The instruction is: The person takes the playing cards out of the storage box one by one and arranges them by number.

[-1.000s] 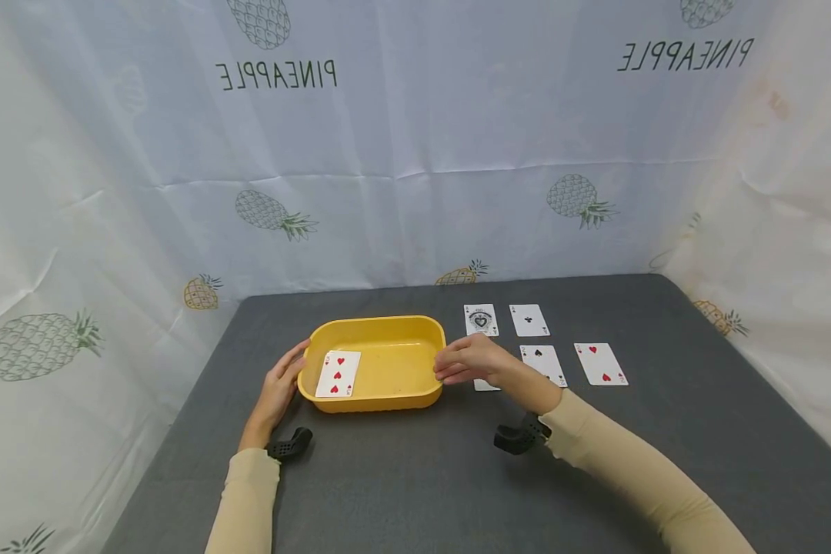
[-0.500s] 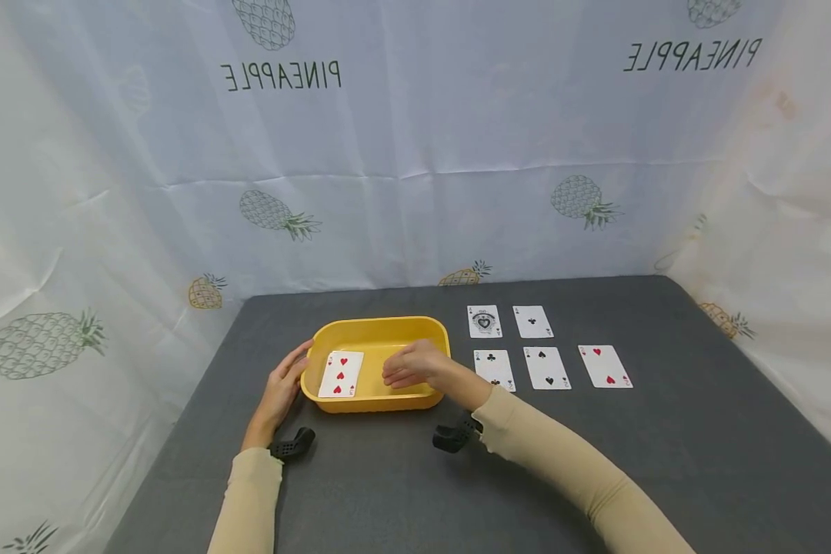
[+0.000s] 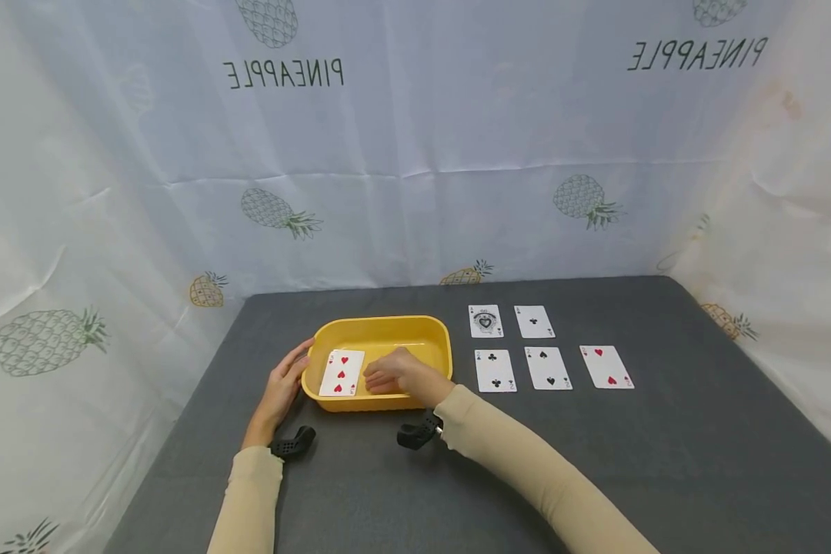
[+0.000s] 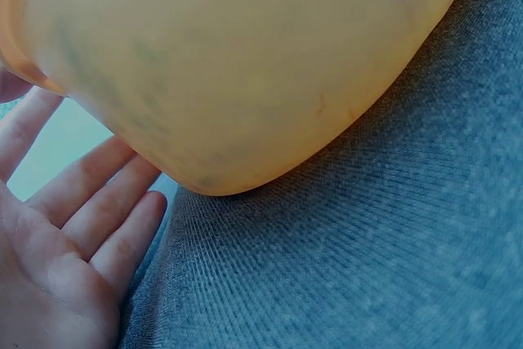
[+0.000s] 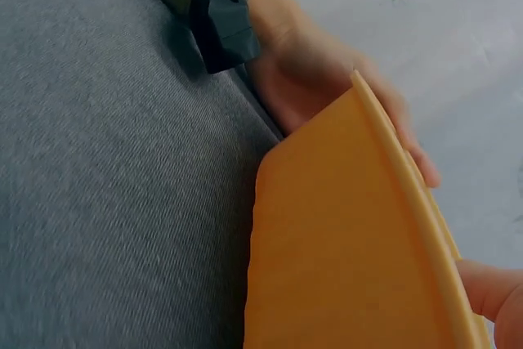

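Note:
A yellow plastic tray (image 3: 381,402) stands on the dark table, and a three of hearts playing card (image 3: 342,373) lies face up in its left part. My left hand (image 3: 279,395) rests against the tray's left end; the left wrist view shows its fingers (image 4: 106,206) mostly straight beside the tray wall. Inside the tray, just right of the three of hearts, is my right hand (image 3: 398,372), its fingers pointing left and down. No card shows in it. Its fingertips are partly hidden; in the right wrist view only a bit of it shows past the tray rim.
Right of the tray several cards lie face up: an ornate ace (image 3: 485,321), an ace of clubs (image 3: 535,322), a two of clubs (image 3: 495,371), a two of spades (image 3: 548,368) and a two of hearts (image 3: 606,367). A pineapple-print curtain (image 3: 415,223) hangs behind the table.
My right hand has moved left from the tray's right rim, over the tray, to beside the three of hearts. The two of clubs is uncovered. My left hand has stayed at the tray.

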Available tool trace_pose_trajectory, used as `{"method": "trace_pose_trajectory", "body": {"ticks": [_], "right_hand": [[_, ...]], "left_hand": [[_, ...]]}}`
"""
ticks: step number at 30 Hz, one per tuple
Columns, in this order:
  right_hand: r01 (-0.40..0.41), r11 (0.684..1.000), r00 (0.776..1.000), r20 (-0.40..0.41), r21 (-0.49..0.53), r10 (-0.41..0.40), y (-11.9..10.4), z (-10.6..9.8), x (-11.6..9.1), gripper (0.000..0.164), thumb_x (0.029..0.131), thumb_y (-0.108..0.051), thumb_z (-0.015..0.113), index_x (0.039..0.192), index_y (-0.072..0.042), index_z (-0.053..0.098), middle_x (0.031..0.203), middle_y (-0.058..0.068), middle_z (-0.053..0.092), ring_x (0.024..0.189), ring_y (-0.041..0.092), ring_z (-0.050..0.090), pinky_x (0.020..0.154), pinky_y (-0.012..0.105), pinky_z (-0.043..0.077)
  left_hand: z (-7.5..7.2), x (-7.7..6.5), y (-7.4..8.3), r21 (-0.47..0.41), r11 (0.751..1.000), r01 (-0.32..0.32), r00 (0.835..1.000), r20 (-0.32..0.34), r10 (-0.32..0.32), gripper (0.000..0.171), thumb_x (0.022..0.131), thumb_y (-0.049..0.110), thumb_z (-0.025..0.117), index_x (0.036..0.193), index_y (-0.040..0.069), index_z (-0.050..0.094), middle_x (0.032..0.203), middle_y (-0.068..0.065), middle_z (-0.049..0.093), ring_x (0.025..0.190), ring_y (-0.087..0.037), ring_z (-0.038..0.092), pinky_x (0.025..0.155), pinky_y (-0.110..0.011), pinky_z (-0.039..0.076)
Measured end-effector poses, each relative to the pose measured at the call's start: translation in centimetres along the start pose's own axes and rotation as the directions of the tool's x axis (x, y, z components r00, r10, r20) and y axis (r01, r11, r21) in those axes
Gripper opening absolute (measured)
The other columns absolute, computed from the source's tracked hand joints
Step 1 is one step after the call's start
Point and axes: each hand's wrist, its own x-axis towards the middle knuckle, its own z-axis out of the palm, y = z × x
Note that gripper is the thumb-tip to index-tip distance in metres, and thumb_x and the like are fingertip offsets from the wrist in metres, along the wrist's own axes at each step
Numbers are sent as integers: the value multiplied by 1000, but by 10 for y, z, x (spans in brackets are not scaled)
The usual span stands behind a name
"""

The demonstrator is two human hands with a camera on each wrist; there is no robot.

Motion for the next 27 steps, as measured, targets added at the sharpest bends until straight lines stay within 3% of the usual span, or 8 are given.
{"method": "trace_pose_trajectory", "body": {"ticks": [5,12,17,23,27], "right_hand": [[-53,989,997,-46,139,60,2,13,6,42,84,-1,69,123,8,58,108,25,70,94,31,73,81,35,59],[-78,970,989,-108,232,105,2,24,12,43,82,4,69,123,7,57,108,26,70,93,32,73,80,35,58],[-66,981,984,-154,180,95,-2,29,16,48,80,2,72,125,4,54,97,21,72,68,22,73,68,28,59],[-75,996,966,-244,42,83,-5,40,27,34,77,-1,77,107,3,60,67,9,65,44,11,57,50,20,52],[-90,996,961,-265,-14,83,-5,44,32,23,77,0,77,95,4,64,57,5,58,40,10,52,44,18,48]], "left_hand": [[0,0,0,-9,1000,-2,1000,4,2,58,102,34,46,151,5,30,143,-11,44,108,14,55,88,-9,49],[0,-1,1,-9,1000,8,1000,16,-7,56,104,33,42,151,7,29,153,-18,32,109,16,51,88,-5,46],[-1,0,3,-11,1000,17,1000,9,-17,55,104,32,43,151,8,30,153,-17,32,109,15,52,88,-6,46],[-1,0,2,-23,1000,3,1000,5,-3,55,103,32,45,150,7,33,133,7,49,110,13,54,89,-8,47],[0,-1,1,-21,1000,1,1000,10,0,54,103,31,44,150,7,32,144,-9,44,111,13,53,90,-7,47]]}}
